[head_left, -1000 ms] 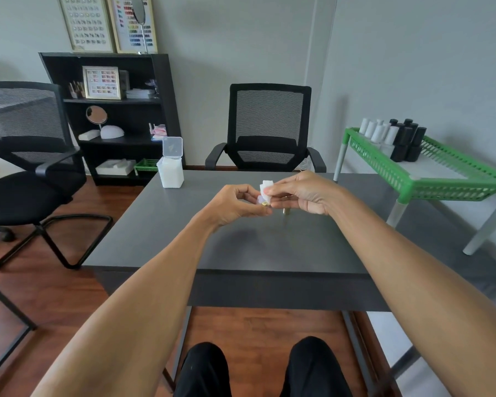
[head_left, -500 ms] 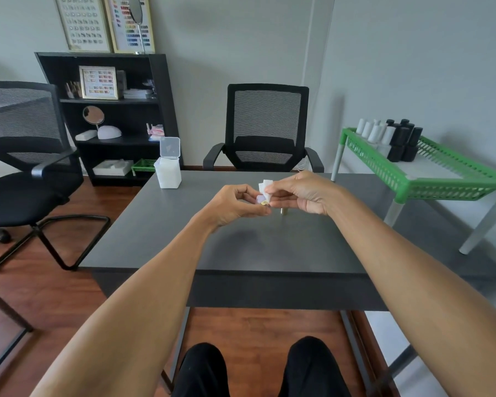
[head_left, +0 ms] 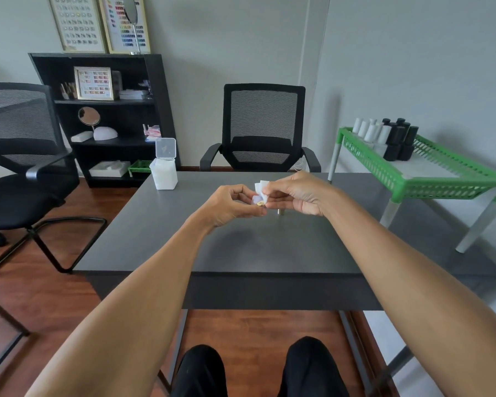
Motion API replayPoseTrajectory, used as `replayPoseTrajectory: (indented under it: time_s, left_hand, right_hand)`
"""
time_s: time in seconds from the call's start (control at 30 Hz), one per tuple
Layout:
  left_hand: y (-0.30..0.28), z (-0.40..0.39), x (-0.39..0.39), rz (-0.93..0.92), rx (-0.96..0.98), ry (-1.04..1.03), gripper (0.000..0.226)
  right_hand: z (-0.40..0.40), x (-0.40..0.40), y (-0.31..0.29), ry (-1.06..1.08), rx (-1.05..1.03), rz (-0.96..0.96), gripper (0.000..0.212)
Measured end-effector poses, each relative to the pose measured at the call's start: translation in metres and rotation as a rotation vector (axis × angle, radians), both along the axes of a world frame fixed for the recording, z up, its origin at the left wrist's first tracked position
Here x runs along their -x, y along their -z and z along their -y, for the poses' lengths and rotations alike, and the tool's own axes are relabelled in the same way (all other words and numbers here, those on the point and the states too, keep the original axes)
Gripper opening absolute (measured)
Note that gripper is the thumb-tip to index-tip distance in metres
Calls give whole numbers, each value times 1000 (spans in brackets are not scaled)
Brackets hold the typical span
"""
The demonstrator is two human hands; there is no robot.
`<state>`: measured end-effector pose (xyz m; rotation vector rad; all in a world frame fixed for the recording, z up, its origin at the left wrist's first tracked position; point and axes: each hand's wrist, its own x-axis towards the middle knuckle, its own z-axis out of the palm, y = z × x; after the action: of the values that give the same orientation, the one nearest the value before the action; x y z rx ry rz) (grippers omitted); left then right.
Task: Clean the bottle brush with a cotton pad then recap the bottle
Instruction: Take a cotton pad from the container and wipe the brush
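Over grey desk, both hands pinching cotton pad, brush mostly hidden

Grey walls and a wooden floor surround a dark grey table. Two black mesh chairs, a black bookshelf (possibly holding colour charts) and a green trolley stand nearby.

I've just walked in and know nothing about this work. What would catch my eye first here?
Two bare hands meet above the middle of the grey table: the right hand pinches a folded white cotton pad, and the left hand holds something small against it. Behind sits an empty black mesh chair, and at right a bright green rack of black and white bottles.
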<state>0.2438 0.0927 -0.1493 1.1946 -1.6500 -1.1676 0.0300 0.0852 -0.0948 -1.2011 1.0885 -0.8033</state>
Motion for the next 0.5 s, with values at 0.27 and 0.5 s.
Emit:
replayPoseTrajectory:
  time_s: [0.27, 0.5]
  left_hand:
    - [0, 2, 1, 4, 11, -9, 31]
    - [-1, 2, 0, 22, 11, -2, 27]
  right_hand:
    - [3, 2, 3, -7, -18, 30, 14]
    - [5, 4, 5, -30, -28, 34, 10]
